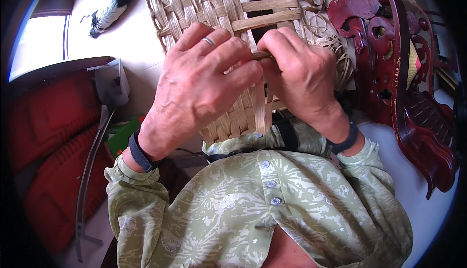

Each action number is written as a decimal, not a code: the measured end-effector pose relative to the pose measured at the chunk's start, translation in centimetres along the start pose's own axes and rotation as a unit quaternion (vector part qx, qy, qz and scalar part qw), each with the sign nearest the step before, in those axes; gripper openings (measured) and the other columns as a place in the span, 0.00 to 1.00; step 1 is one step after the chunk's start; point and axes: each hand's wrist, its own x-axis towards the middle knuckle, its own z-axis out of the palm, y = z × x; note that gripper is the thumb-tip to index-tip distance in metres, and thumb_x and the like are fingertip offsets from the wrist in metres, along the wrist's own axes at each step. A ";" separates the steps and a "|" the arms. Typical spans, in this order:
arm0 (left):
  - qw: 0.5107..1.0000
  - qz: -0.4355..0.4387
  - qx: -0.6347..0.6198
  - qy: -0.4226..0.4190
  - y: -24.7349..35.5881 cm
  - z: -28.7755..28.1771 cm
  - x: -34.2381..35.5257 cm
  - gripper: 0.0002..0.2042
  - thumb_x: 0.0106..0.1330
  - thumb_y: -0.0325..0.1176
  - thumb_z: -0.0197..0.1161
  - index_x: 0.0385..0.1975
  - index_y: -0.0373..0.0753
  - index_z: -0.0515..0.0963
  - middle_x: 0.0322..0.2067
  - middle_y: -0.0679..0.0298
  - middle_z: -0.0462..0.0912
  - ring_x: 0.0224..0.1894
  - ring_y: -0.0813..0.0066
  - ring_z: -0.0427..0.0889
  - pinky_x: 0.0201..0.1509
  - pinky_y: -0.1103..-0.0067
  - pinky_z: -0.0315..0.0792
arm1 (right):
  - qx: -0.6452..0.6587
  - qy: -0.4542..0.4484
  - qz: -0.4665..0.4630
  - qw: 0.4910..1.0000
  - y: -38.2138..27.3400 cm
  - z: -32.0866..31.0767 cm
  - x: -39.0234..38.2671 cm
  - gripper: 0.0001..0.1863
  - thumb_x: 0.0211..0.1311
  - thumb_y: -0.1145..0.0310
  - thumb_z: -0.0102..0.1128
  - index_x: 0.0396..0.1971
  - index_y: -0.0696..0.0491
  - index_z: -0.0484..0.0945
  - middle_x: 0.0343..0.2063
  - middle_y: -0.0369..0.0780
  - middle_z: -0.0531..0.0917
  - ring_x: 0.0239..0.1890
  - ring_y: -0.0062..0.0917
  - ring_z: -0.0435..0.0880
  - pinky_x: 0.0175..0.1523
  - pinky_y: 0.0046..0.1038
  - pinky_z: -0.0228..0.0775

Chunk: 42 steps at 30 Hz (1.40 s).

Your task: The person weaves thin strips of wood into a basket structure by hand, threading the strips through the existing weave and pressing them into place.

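Observation:
A panel of flat tan strips woven over and under one another hangs in front of my body, its left side tightly woven. Toward its right side, several cross strips run over open gaps. My left hand, with a ring and a dark wristband, lies over the weave with its fingers bent and closed on a tan strip. On the same strip, my right hand pinches close by, almost touching the left fingertips. The lower part of a strip hangs below the hands. My fingers hide the exact crossing there.
Loose loops of tan strip lie beyond my right hand. A carved dark red wooden chair stands at the right. Red furniture-like panels, a green box and a thin metal frame are at the left. Something black and white lies on the floor.

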 end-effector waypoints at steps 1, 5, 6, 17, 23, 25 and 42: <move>1.000 0.012 0.014 0.002 0.1 0.3 0.2 0.10 0.45 0.29 0.70 0.29 0.44 0.80 0.32 0.70 0.77 0.33 0.71 0.77 0.39 0.73 0.69 | 0.025 -0.012 0.005 1.000 0.2 -0.4 0.0 0.15 0.47 0.78 0.68 0.35 0.51 0.75 0.30 0.39 0.81 0.27 0.38 0.84 0.28 0.33 0.73; 0.999 -0.013 0.049 0.013 1.5 1.0 0.9 0.11 0.42 0.31 0.71 0.27 0.44 0.77 0.32 0.69 0.75 0.34 0.69 0.76 0.39 0.71 0.68 | 0.159 -0.069 0.011 0.985 1.0 -1.9 0.2 0.16 0.49 0.79 0.68 0.39 0.53 0.75 0.33 0.42 0.84 0.32 0.39 0.86 0.32 0.34 0.75; 0.998 -0.024 0.053 0.014 1.7 1.3 1.1 0.11 0.42 0.30 0.70 0.27 0.44 0.77 0.32 0.69 0.75 0.34 0.69 0.76 0.39 0.71 0.68 | 0.150 -0.072 0.008 0.986 1.1 -1.9 0.2 0.16 0.50 0.77 0.68 0.39 0.53 0.74 0.32 0.43 0.83 0.32 0.40 0.85 0.32 0.36 0.75; 0.976 -0.136 0.170 -0.017 2.7 2.5 2.7 0.12 0.54 0.34 0.64 0.37 0.42 0.74 0.31 0.65 0.71 0.36 0.68 0.77 0.41 0.71 0.67 | 0.190 -0.082 0.054 0.977 1.1 -2.7 -0.1 0.18 0.54 0.80 0.61 0.47 0.56 0.74 0.29 0.47 0.83 0.33 0.41 0.86 0.35 0.34 0.75; 0.975 -0.117 0.187 -0.019 2.3 2.6 2.9 0.09 0.54 0.32 0.63 0.32 0.41 0.72 0.30 0.64 0.71 0.33 0.69 0.77 0.40 0.71 0.69 | 0.283 -0.109 0.110 0.946 1.4 -3.3 1.2 0.11 0.63 0.79 0.50 0.42 0.63 0.77 0.28 0.53 0.83 0.31 0.44 0.85 0.35 0.35 0.74; 0.977 -0.107 0.183 -0.002 2.2 2.8 2.8 0.09 0.54 0.31 0.63 0.32 0.41 0.72 0.30 0.63 0.71 0.33 0.68 0.77 0.40 0.72 0.69 | 0.183 -0.159 0.007 0.970 1.9 -3.5 1.4 0.08 0.63 0.77 0.50 0.38 0.63 0.77 0.27 0.55 0.81 0.31 0.49 0.83 0.34 0.39 0.73; 0.975 -0.174 0.124 0.056 2.6 2.8 2.5 0.12 0.54 0.31 0.62 0.37 0.41 0.70 0.33 0.62 0.70 0.34 0.68 0.75 0.38 0.72 0.68 | 0.293 -0.317 0.212 0.877 2.3 -3.7 4.9 0.15 0.61 0.62 0.64 0.32 0.61 0.86 0.22 0.47 0.85 0.27 0.24 0.86 0.37 0.29 0.76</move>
